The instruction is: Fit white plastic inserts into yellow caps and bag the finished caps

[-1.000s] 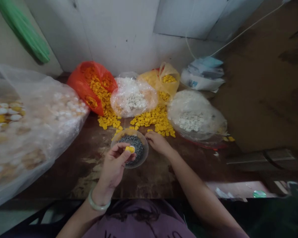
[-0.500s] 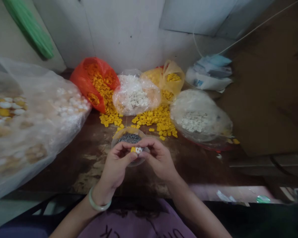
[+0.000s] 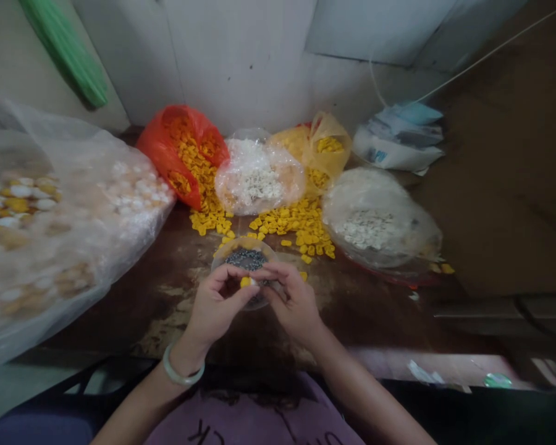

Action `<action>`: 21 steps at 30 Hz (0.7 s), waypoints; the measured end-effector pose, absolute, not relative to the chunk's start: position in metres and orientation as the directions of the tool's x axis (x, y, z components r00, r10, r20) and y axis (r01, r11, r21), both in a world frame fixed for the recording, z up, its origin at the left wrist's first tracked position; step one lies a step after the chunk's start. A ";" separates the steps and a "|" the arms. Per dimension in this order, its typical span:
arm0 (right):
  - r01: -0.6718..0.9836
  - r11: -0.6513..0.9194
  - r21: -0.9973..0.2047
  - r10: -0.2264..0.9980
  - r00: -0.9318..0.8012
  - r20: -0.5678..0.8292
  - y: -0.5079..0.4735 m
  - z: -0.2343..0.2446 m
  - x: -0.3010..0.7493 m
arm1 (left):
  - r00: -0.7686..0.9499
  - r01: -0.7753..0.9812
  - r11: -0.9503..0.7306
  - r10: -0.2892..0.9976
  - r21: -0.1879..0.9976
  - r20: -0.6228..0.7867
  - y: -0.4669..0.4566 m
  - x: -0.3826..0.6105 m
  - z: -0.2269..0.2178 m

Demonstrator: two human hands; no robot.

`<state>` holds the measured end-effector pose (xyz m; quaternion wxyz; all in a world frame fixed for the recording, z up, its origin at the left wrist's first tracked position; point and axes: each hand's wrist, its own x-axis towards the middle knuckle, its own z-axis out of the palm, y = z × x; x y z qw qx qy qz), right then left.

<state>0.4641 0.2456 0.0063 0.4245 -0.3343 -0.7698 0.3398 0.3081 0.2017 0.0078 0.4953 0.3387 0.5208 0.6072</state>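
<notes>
Between the thumb and fingers of my left hand (image 3: pixel 217 300) is a small yellow-and-white plastic piece (image 3: pixel 246 282), its yellow end showing. My right hand (image 3: pixel 291 300) is closed at the piece's white end, fingertips bent around it and hiding part of it. Both hands are over the near side of a round clear bowl (image 3: pixel 217 259), which holds many small dark metallic bits (image 3: pixel 245 258). Just behind the bowl, loose yellow plastic pieces (image 3: pixel 301 225) are spread on the dark table.
A big clear bag (image 3: pixel 134 232) of yellow-and-white pieces fills the left. Along the wall stand a red bag (image 3: pixel 155 145) of yellow parts, a clear bag (image 3: pixel 259 182) of white parts and a yellowish bag (image 3: pixel 336 133). Another clear bag (image 3: pixel 375 210) with white parts sits at right.
The piece has turned in my fingers: its white face with two round marks showed before, and now mostly yellow shows. My right fingers have shifted over its white end.
</notes>
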 end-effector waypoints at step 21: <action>0.721 0.639 -0.267 0.730 -0.678 -0.083 0.289 -0.033 0.443 | -0.303 0.793 0.238 0.953 0.562 0.025 0.283 0.187 -0.031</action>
